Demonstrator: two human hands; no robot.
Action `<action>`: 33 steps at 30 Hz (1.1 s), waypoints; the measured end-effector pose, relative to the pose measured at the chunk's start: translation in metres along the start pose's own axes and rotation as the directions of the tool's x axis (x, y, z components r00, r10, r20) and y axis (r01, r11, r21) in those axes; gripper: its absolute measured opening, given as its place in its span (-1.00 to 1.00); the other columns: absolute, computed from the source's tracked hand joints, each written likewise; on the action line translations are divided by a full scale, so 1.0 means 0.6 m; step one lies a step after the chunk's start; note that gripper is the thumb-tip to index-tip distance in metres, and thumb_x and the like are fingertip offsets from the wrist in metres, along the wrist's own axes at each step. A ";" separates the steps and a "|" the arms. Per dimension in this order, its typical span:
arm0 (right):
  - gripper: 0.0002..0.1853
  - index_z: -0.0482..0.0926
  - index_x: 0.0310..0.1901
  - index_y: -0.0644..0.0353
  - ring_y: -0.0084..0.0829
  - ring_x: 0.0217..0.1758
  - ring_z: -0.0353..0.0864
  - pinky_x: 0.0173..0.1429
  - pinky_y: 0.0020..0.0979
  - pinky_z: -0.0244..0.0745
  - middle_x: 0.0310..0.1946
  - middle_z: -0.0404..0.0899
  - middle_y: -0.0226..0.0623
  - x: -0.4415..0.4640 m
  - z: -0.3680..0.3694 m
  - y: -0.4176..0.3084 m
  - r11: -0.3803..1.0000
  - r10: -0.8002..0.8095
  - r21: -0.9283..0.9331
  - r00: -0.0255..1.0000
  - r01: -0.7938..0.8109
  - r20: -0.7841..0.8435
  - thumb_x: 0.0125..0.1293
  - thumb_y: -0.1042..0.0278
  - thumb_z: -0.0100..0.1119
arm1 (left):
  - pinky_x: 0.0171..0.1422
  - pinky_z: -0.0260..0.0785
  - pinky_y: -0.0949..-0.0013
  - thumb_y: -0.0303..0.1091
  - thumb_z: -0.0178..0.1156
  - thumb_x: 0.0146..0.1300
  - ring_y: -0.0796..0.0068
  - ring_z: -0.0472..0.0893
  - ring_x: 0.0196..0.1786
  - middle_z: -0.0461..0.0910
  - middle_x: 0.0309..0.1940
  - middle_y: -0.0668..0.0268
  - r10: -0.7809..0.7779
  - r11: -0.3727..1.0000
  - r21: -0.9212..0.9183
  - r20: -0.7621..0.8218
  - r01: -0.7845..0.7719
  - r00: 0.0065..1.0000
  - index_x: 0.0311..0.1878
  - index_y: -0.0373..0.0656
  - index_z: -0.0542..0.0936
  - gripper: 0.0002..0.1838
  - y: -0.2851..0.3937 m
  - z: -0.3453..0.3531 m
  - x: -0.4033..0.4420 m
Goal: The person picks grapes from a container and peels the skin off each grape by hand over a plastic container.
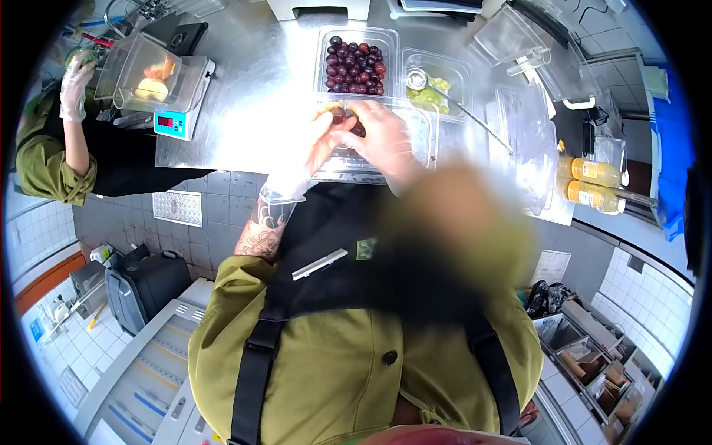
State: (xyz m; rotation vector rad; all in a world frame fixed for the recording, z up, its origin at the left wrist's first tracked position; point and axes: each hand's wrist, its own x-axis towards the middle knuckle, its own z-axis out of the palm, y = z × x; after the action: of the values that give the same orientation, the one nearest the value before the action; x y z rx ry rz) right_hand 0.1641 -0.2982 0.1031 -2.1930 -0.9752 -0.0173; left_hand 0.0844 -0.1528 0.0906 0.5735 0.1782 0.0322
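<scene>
My left hand (321,141) and my right hand (382,133), both in clear gloves, meet over a clear plastic container (429,130) near the counter's front edge. Their fingers are closed around a dark red grape (339,116). Glare and the fingers hide part of it, and I cannot make out whether a tool is between them. Just beyond sits a clear tub of whole dark grapes (356,65). To its right, a second clear tub (460,65) holds pale green fruit pieces (430,96), with a long-handled metal scoop (417,78) resting across it.
Stacked clear lids (523,141) lie at the right, near two orange bottles (595,196). On the left, a digital scale (173,124) bears a clear container of cut fruit (152,89). A co-worker's gloved hand (76,89) is beside it. A large clear bin (512,37) stands back right.
</scene>
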 end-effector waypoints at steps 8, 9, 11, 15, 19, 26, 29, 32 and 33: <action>-0.53 0.58 -0.17 0.19 -0.09 -0.23 0.65 -0.12 -0.12 0.53 -0.37 0.63 -0.15 0.009 -0.021 0.024 0.979 -0.049 -0.151 0.873 0.139 0.485 0.26 -0.13 0.08 | 0.09 0.42 0.49 -0.45 0.25 0.22 0.53 0.60 -0.09 0.65 -0.16 0.25 -0.196 0.710 0.654 -0.174 0.262 0.965 -0.05 -0.29 0.59 -0.76 0.048 0.025 0.001; -0.51 0.59 -0.18 0.19 -0.08 -0.23 0.65 -0.12 -0.11 0.53 -0.38 0.63 -0.14 0.012 -0.025 0.021 0.978 -0.026 -0.159 0.830 0.138 0.557 0.27 -0.15 0.06 | 0.08 0.42 0.51 -0.47 0.27 0.20 0.55 0.61 -0.11 0.66 -0.17 0.26 -0.223 0.656 0.699 -0.179 0.283 0.958 -0.05 -0.29 0.61 -0.75 0.055 0.027 0.002; -0.50 0.61 -0.24 0.19 -0.06 -0.23 0.65 -0.12 -0.10 0.52 -0.40 0.63 -0.10 0.020 -0.038 0.009 0.976 0.008 -0.178 0.795 0.126 0.607 0.28 -0.18 0.03 | 0.07 0.43 0.50 -0.49 0.28 0.17 0.55 0.61 -0.12 0.67 -0.18 0.24 -0.283 0.603 0.741 -0.148 0.295 0.948 -0.04 -0.29 0.63 -0.73 0.064 0.015 0.015; -0.49 0.64 -0.35 0.19 -0.03 -0.28 0.65 -0.16 -0.09 0.53 -0.43 0.62 -0.05 0.041 -0.054 0.000 0.981 0.048 -0.165 0.706 0.099 0.707 0.31 -0.17 0.00 | 0.06 0.44 0.50 -0.52 0.30 0.14 0.55 0.63 -0.12 0.68 -0.18 0.23 -0.386 0.511 0.804 -0.101 0.304 0.917 -0.02 -0.30 0.63 -0.70 0.081 0.023 0.035; -0.49 0.64 -0.38 0.20 -0.02 -0.33 0.65 -0.23 -0.08 0.54 -0.45 0.61 -0.03 0.041 -0.051 0.011 0.985 0.028 -0.144 0.748 0.091 0.663 0.36 -0.13 -0.06 | 0.09 0.43 0.50 -0.46 0.28 0.18 0.54 0.63 -0.11 0.68 -0.18 0.24 -0.439 0.473 0.816 -0.109 0.332 0.892 -0.02 -0.30 0.62 -0.71 0.084 0.040 0.043; -0.51 0.60 -0.39 0.23 -0.03 -0.31 0.63 -0.20 -0.09 0.52 -0.45 0.61 -0.06 0.055 -0.058 0.016 0.995 -0.028 -0.051 0.757 0.082 0.652 0.42 -0.04 -0.11 | 0.02 0.39 0.52 -0.32 0.24 0.25 0.62 0.55 -0.13 0.62 -0.18 0.38 -0.256 0.662 0.723 -0.029 0.198 0.966 -0.01 -0.22 0.59 -0.72 0.072 0.016 0.035; -0.59 0.58 -0.34 0.25 0.01 -0.43 0.57 -0.29 -0.09 0.48 -0.54 0.56 -0.07 0.038 -0.040 0.040 0.982 -0.190 0.094 0.801 0.165 0.568 0.40 0.03 -0.01 | 0.03 0.39 0.54 -0.35 0.20 0.27 0.62 0.54 -0.17 0.61 -0.21 0.39 -0.207 0.733 0.647 -0.086 0.212 0.975 0.00 -0.23 0.58 -0.73 0.057 0.005 0.017; -0.72 0.58 -0.28 0.26 0.00 -0.38 0.58 -0.28 -0.13 0.49 -0.44 0.58 -0.07 0.033 -0.029 0.052 0.967 -0.255 0.157 0.829 0.203 0.498 0.34 0.17 0.10 | 0.05 0.39 0.55 -0.34 0.14 0.29 0.62 0.54 -0.14 0.59 -0.17 0.36 -0.118 0.742 0.646 -0.139 0.180 0.983 0.06 -0.22 0.55 -0.70 0.040 -0.004 0.000; -0.75 0.58 -0.27 0.26 -0.01 -0.37 0.58 -0.28 -0.14 0.49 -0.42 0.59 -0.07 0.026 -0.017 0.058 0.959 -0.278 0.185 0.843 0.215 0.462 0.32 0.20 0.13 | 0.07 0.39 0.55 -0.34 0.13 0.30 0.61 0.54 -0.11 0.59 -0.14 0.34 -0.074 0.761 0.631 -0.146 0.150 0.987 0.07 -0.21 0.55 -0.69 0.032 -0.004 -0.008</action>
State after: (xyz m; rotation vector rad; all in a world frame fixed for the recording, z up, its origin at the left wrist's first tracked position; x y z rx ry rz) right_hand 0.2006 -0.3100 0.0940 -1.9741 -1.4904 0.4853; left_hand 0.0794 -0.1360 0.0999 1.2544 0.3395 -0.1207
